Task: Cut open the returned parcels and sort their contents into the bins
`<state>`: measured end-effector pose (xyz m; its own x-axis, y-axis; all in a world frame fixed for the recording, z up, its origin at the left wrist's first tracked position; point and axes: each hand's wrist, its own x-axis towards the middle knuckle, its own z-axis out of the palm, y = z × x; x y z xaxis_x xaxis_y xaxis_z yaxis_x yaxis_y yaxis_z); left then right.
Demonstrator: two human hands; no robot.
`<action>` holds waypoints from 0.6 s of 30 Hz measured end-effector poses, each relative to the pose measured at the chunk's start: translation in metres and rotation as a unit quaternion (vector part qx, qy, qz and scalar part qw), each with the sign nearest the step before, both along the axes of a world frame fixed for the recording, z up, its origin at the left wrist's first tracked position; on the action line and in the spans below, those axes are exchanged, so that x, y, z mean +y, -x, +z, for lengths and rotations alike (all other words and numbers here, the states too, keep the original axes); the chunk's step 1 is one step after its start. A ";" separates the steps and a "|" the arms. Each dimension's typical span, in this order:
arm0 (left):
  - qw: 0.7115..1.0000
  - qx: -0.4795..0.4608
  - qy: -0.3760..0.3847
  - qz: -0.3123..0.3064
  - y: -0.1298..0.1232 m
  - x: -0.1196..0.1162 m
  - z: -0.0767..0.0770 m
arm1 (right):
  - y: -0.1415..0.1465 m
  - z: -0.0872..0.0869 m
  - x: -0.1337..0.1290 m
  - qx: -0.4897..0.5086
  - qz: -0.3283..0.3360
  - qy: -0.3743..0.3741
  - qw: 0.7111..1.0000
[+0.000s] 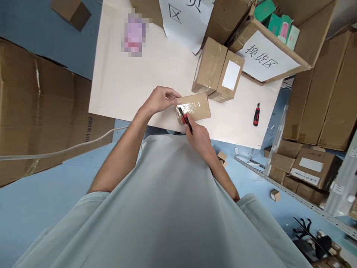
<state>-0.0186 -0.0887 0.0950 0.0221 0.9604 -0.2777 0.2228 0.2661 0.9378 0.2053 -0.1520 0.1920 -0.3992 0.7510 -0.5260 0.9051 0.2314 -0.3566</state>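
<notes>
A small taped cardboard box (198, 106) lies near the front edge of the white table. My left hand (161, 99) grips its far left corner, thumb and fingers bent against the cardboard. My right hand (199, 137) is closed round a black and red utility knife (184, 118). The knife's tip rests over the shiny tape at the box's left end; whether the blade has gone through the tape I cannot tell. A second red and black utility knife (256, 114) lies on the table to the right. Just behind the small box stand two taped boxes (213, 63).
A large open carton (275, 56) holding green boxes stands at the table's back right. A paper sign (186, 22) hangs at the back. Big cartons (36, 104) flank the left, with a white cable (69, 150) before them. Shelving (292, 190) with boxes runs along the right.
</notes>
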 end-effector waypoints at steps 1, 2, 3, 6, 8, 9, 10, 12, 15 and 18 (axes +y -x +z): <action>1.000 -0.004 0.000 0.000 0.000 0.000 -0.002 | 0.002 0.000 0.001 -0.006 -0.001 0.001 1.000; 1.000 -0.008 -0.002 0.001 0.000 0.000 -0.003 | 0.004 0.000 0.001 -0.010 -0.004 0.001 1.000; 1.000 -0.012 -0.003 0.002 0.000 0.001 -0.004 | 0.006 0.001 0.001 -0.014 -0.008 0.001 1.000; 1.000 -0.018 -0.004 0.002 0.001 0.000 -0.007 | 0.015 0.004 0.001 -0.036 -0.023 0.004 0.999; 1.000 -0.022 -0.003 -0.002 0.002 0.001 -0.008 | 0.021 0.008 -0.001 -0.059 -0.027 0.009 0.998; 1.000 -0.025 -0.003 -0.005 0.002 0.001 -0.009 | 0.024 0.010 -0.001 -0.069 -0.025 0.010 0.997; 1.000 -0.029 -0.004 -0.009 0.003 0.002 -0.010 | 0.028 0.013 -0.001 -0.078 -0.022 0.009 0.997; 0.999 -0.041 -0.005 -0.017 0.005 0.003 -0.012 | 0.035 0.018 -0.002 -0.099 -0.013 0.008 0.995; 0.998 -0.063 -0.005 -0.029 0.008 0.007 -0.015 | 0.049 0.025 -0.002 -0.150 -0.010 0.012 0.988; 0.997 -0.075 0.000 -0.036 0.010 0.010 -0.018 | 0.067 0.031 -0.002 -0.200 -0.011 0.014 0.980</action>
<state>-0.0287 -0.0789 0.0768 0.1328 0.9549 -0.2655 0.0997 0.2536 0.9622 0.1383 -0.1544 0.2233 -0.1417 0.7394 -0.6582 0.9783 0.2062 0.0210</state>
